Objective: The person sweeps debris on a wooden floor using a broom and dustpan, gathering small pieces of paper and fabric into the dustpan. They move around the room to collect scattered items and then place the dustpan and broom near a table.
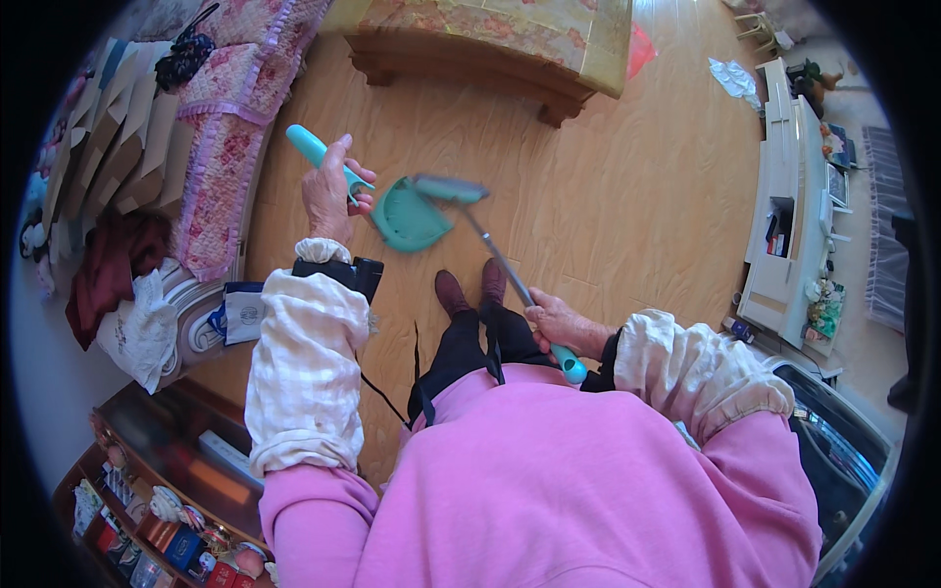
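My left hand (331, 189) is closed around the turquoise handle (309, 145) of a long-handled dustpan. The green pan (409, 217) lies below it, over the wood floor in front of my feet. In my right hand (562, 323) is the grey stick (509, 272) of a broom, gripped near its turquoise end. The broom's head (450, 188), slightly blurred, is at the pan's upper right edge and overlaps it in view. Whether bristles and pan touch, I cannot tell.
A low wooden table (470, 51) with a patterned cover stands ahead. To the left are a quilt-covered sofa (228, 147) and cardboard pieces (125, 140). A white cabinet (779, 220) runs along the right. Crumpled white material (735, 81) and a red bag (641, 51) lie beyond.
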Tool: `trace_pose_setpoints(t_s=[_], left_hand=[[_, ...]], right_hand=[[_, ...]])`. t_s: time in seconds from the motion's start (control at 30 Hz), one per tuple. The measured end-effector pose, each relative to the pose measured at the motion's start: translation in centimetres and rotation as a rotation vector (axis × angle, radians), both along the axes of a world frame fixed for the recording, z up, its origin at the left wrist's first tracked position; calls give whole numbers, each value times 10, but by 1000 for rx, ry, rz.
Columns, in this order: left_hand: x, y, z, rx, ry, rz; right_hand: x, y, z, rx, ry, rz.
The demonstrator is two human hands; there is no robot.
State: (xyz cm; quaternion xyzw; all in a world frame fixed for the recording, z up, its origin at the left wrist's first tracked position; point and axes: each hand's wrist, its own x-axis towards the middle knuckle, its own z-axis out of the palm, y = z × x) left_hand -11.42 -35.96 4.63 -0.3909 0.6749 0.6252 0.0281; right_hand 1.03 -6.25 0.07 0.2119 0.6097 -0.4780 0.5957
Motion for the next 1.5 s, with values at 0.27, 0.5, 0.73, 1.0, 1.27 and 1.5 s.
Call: trace_pose_setpoints(t_s=[0.27, 0.5, 0.73, 1.0, 1.27, 1.5], left_hand=[[28, -26, -10, 66, -13, -353], [53, -50, -8, 134, -23, -437], [69, -59, -4, 90, -25, -369], [88, -71, -11, 128, -55, -227], [102, -84, -13, 175, 6, -148], [131, -84, -8, 216, 66, -28]], right_hand=[[0, 14, 68, -170, -240, -374], [-1, 34, 94, -102, -230, -531], [-19, 7, 75, -42, -223, -595], [-6, -60, 58, -81, -369, -286], [-24, -44, 85, -272, -429, -378], [-45, -26, 108, -59, -104, -234]])
